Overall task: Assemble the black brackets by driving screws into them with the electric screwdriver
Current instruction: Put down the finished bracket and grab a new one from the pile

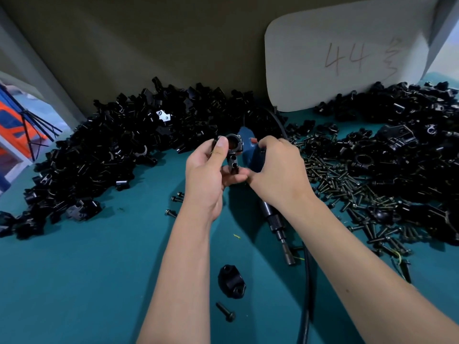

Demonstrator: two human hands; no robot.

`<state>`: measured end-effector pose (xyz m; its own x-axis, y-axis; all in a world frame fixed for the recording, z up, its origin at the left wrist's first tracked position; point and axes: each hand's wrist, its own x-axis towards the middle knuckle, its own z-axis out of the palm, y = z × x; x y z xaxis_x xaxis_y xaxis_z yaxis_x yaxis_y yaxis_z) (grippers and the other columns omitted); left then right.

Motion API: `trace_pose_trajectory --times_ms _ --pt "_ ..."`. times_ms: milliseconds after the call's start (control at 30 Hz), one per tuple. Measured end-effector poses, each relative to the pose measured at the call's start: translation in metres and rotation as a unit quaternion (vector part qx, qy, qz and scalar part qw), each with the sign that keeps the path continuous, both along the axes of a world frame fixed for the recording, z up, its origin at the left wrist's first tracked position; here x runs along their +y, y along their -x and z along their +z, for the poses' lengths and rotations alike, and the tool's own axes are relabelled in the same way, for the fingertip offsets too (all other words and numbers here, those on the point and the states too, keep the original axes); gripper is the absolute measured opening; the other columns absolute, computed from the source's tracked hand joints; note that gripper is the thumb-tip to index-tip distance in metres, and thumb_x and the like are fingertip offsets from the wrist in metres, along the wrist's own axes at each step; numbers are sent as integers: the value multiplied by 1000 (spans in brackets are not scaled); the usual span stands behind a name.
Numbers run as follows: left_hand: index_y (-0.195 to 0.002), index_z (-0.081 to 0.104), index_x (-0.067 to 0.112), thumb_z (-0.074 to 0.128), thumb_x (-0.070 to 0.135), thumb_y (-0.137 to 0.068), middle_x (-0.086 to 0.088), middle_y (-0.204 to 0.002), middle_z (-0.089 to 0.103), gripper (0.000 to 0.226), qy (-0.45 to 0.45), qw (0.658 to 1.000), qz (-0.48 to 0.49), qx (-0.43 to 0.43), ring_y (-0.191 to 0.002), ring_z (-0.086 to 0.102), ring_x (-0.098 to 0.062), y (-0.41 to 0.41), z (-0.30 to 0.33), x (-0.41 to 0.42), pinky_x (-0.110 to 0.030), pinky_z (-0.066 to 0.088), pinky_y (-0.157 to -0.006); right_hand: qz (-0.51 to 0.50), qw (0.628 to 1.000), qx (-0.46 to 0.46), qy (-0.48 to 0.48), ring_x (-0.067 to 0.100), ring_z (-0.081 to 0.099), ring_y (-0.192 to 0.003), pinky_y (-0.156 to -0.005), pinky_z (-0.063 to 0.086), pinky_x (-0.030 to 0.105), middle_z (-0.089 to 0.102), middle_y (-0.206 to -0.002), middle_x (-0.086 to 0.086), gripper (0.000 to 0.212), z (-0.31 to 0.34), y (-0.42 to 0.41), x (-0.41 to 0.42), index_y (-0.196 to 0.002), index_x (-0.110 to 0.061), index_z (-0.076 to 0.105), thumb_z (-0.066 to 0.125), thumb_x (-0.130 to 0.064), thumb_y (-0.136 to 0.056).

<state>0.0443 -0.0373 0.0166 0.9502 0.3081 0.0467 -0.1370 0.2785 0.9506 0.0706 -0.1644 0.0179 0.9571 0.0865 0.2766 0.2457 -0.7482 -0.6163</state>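
- head view shows a big teal worktop with a tan wall behind it and a white board with "44" written on it.
- a huge heap of black brackets lies on the left, and another dark heap of parts lies on the right.
- a pile of screws is spread out near the right heap.
- the electric screwdriver lies flat on the worktop under the right hand, its tip pointing toward the person, with a black cable running beside it.
- the left hand holds a black ring bracket up in the air, thumb and fingers curled round it.
- the right hand has curled fingers touching the bottom of that bracket; what it pinches cannot be seen.
- one bracket half lies near the person.
- one lone screw lies just beside it.
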Motion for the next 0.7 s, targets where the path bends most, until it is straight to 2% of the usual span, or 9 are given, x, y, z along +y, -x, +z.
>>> trace_pose_trajectory --times_ms 100,200,267,333,400,500,600,700 --pt "-113 69 7 56 32 -107 -12 -106 73 29 -25 999 -27 1 -63 68 -21 2 -2 0 -26 56 -54 2 993 -80 -83 17 64 -94 -88 51 34 69 -102 2 18 8 -6 -6 -109 -14 74 68 -25 -96" --pt "-113 73 14 60 39 -103 -5 -102 72 30 -74 997 -22 -26 -86 65 -16 2 -2 -5 -28 56 -64 78 978 -73 -182 3 64 -83 -78 50 27 72 -89 -11 21 18 -8 -10 -103 -21 76 56 -29 -105" --pt "-108 73 17 61 33 -102 6 -90 72 22 -67 996 -12 -60 -79 64 -5 1 0 -13 -25 55 -64 128 963 -29 -235 6 67 -82 -79 56 35 73 -89 -11 24 23 -7 -13 -104 -21 77 55 -29 -106" --pt "-110 72 15 63 23 -101 7 -85 72 15 -60 995 3 -79 -76 64 -7 2 1 -23 -25 54 -63 142 952 -21 -269 12 71 -83 -81 59 41 76 -88 -7 18 25 -7 -18 -101 -19 77 61 -28 -103" --pt "-118 68 10 68 16 -99 1 -83 72 20 -46 996 23 -74 -75 64 -15 3 4 -30 -28 55 -63 127 951 -34 -280 13 71 -78 -78 58 39 76 -83 -4 14 25 -8 -25 -96 -18 77 67 -27 -100" --pt "-118 64 11 68 9 -98 2 -75 70 20 -53 996 14 -63 -69 66 -11 5 7 -44 -26 57 -62 97 950 -17 -297 10 61 -61 -66 53 36 70 -66 -6 19 23 -7 -46 -89 -18 79 69 -30 -99" --pt "-122 65 11 66 3 -98 2 -79 70 26 -101 993 -16 -54 -70 67 -7 8 12 -68 -25 58 -63 64 949 6 -308 15 58 -57 -65 55 44 69 -64 8 19 26 -4 -81 -85 -17 79 73 -31 -97" --pt "-133 55 19 70 7 -92 0 -93 71 45 -191 980 -47 -41 -77 70 -11 5 16 -108 -33 61 -70 -4 974 -8 -227 15 63 -54 -64 56 38 68 -59 0 21 34 -6 -125 -83 -20 77 72 -38 -94"
